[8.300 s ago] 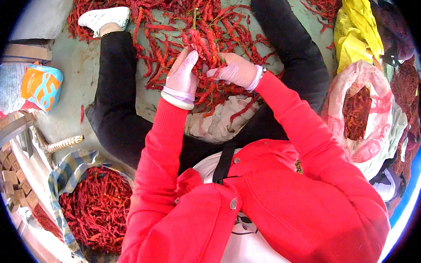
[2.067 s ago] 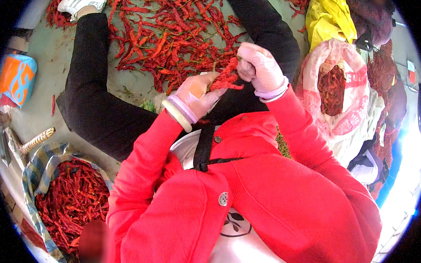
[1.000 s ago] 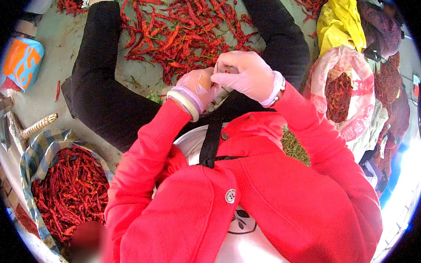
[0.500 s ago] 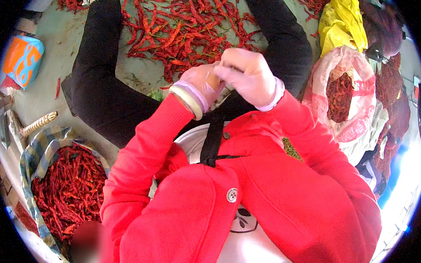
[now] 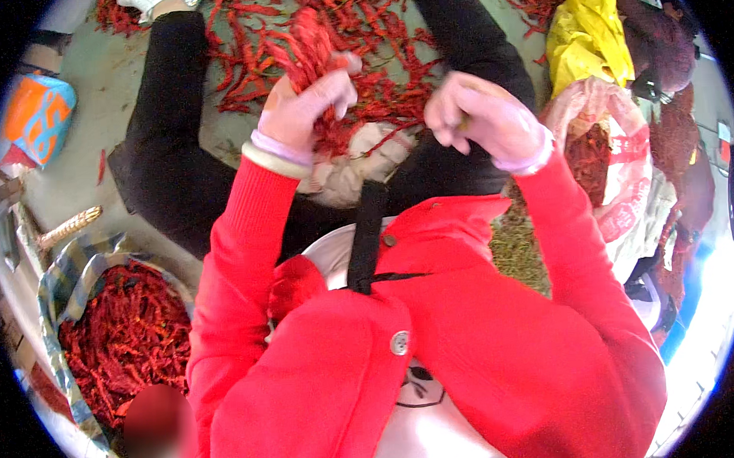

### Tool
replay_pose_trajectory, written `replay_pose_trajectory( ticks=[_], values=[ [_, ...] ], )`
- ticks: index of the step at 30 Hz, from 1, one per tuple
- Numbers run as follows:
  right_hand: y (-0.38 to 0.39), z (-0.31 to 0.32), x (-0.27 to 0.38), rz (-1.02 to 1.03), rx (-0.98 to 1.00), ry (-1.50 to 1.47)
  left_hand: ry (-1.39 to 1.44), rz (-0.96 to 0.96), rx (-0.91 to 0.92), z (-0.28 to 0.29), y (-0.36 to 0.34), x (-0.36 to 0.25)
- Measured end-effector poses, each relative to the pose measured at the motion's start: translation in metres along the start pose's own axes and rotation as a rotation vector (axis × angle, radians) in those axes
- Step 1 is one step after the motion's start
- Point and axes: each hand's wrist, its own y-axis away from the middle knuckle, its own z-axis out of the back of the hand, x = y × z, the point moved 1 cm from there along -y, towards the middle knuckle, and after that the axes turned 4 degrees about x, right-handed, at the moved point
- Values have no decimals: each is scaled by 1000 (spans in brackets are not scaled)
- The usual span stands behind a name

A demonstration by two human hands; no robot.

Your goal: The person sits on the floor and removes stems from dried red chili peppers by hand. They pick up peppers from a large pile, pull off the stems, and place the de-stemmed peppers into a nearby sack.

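Note:
Thin, pinkish-purple see-through gloves cover both hands. My left hand [image 5: 301,117] is closed around a bunch of dried red chillies [image 5: 306,47], raised over the pile of dried chillies [image 5: 375,44] on the floor between my legs. Apart from it, my right hand [image 5: 489,121] hangs over my right thigh with its fingers curled inward. A small greenish bit shows at those fingers, too blurred to name. Below and between the hands lies a whitish crumpled cloth [image 5: 372,151] with a thin red chilli across it.
A checked bag [image 5: 54,279] full of dried chillies stands at my left, near an orange and blue packet [image 5: 38,112]. At right are a yellow plastic bag [image 5: 588,39] and a red-and-white plastic bag [image 5: 630,160] with reddish bits inside. My black-trousered legs flank the pile.
My hands were together at the centre and have moved apart. The left went up and left and now shows a bunch of chillies; the right moved right, uncovering the whitish cloth.

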Motion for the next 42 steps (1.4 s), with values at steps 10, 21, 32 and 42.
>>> replay_pose_trajectory(
  ticks=[10, 21, 32, 42],
  values=[
    [-7, -49, 3, 58, -151, 180, 863, -74, 20, 0, -7, 20],
    [-29, -43, -10, 111, -134, 358, 963, -262, 97, 8, 12, 4],
    [-62, -72, -34, 391, -305, 950, 1049, -205, -37, -2, 8, 9],
    [-69, -29, -27, 86, -84, -44, 945, -74, -82, 28, 15, 14]
  ],
)
